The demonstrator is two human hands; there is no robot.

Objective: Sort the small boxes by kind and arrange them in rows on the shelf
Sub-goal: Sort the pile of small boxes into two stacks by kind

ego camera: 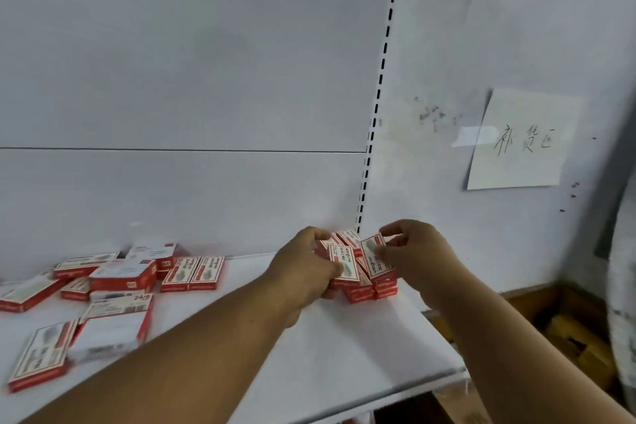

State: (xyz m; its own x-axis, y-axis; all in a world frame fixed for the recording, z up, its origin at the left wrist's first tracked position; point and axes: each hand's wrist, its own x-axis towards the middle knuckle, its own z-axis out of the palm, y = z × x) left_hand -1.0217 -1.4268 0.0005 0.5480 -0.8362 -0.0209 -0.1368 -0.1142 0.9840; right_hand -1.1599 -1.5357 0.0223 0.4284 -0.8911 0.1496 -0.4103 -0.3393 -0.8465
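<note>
My left hand (304,272) grips a red-and-white small box (342,263) by its near end, fingers curled round it, at the back right corner of the white shelf (344,348); my right hand (413,251) pinches a tilted box (375,256) of the same kind just beside it, thumb and fingertips on its upper edge; both boxes sit on a stack of like boxes (364,289) packed close against the back panel near the shelf's right edge; their print is too blurred for me to read; towards the left edge lie the loose boxes (113,282), mixed kinds, some flat, some overlapping; two matching ones (192,274) lie side by side, touching, near the back; one larger white-topped box (118,305) shows "24/6"; on the wall right of the slotted upright (375,107) hangs a paper note (519,141) handwritten "补货区".
</note>
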